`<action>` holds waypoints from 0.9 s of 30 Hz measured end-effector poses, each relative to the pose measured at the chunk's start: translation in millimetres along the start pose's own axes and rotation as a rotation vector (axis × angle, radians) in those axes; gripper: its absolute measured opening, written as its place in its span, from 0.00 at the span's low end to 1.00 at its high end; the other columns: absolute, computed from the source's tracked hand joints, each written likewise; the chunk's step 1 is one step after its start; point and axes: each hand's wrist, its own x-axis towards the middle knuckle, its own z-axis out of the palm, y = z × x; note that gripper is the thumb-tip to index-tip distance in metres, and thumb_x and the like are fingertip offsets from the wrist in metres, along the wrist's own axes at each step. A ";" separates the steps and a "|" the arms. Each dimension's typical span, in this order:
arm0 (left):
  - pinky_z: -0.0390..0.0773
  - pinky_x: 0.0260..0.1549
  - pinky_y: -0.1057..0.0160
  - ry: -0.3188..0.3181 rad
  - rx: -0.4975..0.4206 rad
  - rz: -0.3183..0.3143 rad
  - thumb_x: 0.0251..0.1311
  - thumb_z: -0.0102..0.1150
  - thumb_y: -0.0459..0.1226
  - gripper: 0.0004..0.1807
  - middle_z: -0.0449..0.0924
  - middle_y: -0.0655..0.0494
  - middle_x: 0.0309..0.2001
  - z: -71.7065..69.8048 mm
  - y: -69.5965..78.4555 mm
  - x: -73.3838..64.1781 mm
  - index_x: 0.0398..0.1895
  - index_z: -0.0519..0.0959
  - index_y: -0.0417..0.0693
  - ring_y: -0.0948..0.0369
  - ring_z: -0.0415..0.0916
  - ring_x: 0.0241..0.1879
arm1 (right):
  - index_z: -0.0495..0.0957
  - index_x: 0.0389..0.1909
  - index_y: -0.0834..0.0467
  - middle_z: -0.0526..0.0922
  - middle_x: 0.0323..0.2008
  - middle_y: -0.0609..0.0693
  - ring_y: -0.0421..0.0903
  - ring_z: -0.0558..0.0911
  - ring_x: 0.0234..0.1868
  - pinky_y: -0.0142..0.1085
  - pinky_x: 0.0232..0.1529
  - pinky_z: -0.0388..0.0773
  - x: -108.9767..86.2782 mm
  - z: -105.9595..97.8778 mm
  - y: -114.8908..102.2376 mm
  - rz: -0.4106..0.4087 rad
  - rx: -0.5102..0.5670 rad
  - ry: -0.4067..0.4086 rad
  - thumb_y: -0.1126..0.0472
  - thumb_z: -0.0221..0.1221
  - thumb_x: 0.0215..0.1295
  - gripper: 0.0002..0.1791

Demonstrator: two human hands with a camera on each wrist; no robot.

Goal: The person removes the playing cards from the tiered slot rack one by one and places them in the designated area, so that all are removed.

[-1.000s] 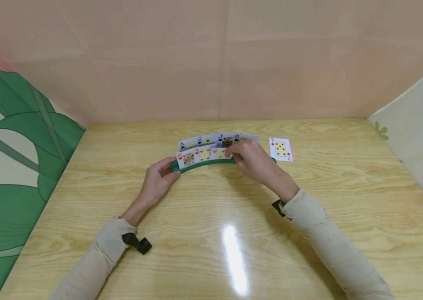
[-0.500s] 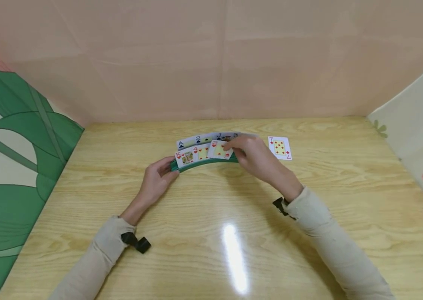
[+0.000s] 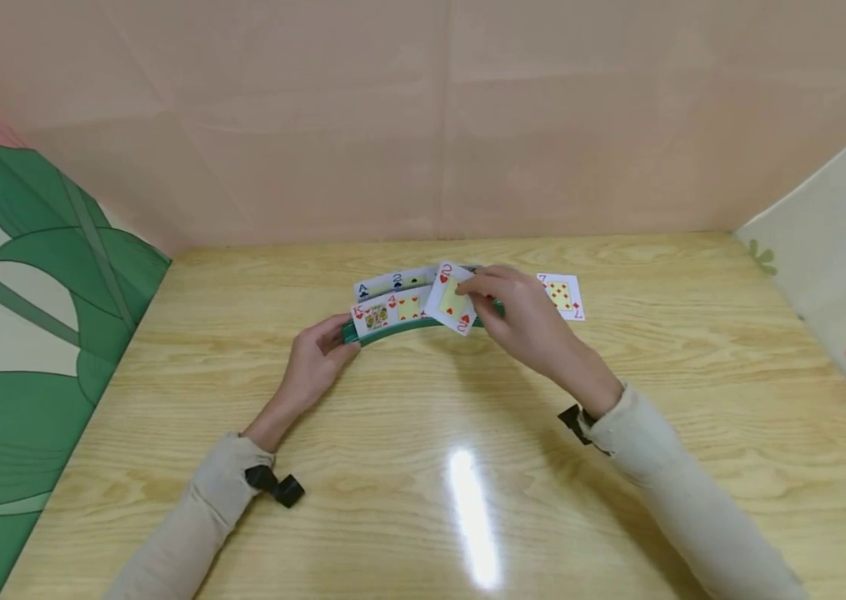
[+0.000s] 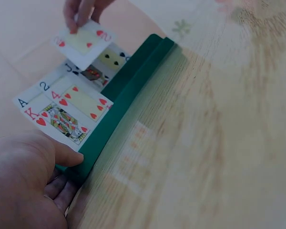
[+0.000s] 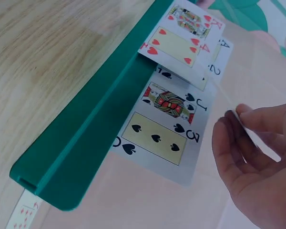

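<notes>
A curved green card holder [image 3: 402, 330] stands on the table with two rows of playing cards. My left hand [image 3: 310, 358] grips its left end, thumb on the front. Between the thumb and fingers of my right hand [image 3: 531, 321], the two of hearts [image 3: 443, 310] is pinched, tilted and raised over the front row. That row has the king of hearts [image 4: 62, 121] and the four of hearts [image 4: 83, 102] overlapping at the left. Behind them stand an ace, a black two, the jack of spades [image 5: 169, 105] and the three of spades [image 5: 155, 138].
A seven of diamonds [image 3: 561, 297] lies face up on the wooden table [image 3: 362, 467], right of the holder. A plain pinkish wall [image 3: 317, 125] rises at the back edge. Patterned panels with green leaves [image 3: 10, 417] and a red flower stand at the sides.
My right hand has drawn the two of hearts up out of the holder's front row and tilted it. My left hand keeps its place on the holder's end.
</notes>
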 end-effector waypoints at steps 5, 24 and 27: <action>0.74 0.61 0.48 0.001 0.006 -0.007 0.63 0.59 0.21 0.23 0.75 0.31 0.60 -1.2 0.4 -0.4 0.62 0.72 0.27 0.42 0.74 0.61 | 0.83 0.44 0.64 0.83 0.43 0.54 0.46 0.81 0.37 0.40 0.34 0.82 -5.2 -7.1 -3.8 0.010 0.018 0.014 0.73 0.60 0.64 0.09; 0.74 0.60 0.49 -0.002 0.022 -0.012 0.63 0.59 0.22 0.24 0.74 0.32 0.60 -1.8 0.6 -0.7 0.63 0.72 0.28 0.43 0.74 0.61 | 0.85 0.43 0.64 0.87 0.41 0.55 0.45 0.81 0.34 0.19 0.36 0.74 -19.5 -35.2 17.9 -0.039 0.030 0.218 0.80 0.59 0.61 0.14; 0.74 0.61 0.50 -0.003 0.029 -0.014 0.63 0.59 0.22 0.24 0.74 0.32 0.61 -1.7 1.0 -0.4 0.63 0.72 0.28 0.43 0.74 0.61 | 0.85 0.43 0.65 0.86 0.41 0.56 0.45 0.81 0.35 0.19 0.36 0.74 -20.1 -40.3 20.8 -0.021 0.022 0.234 0.79 0.59 0.62 0.13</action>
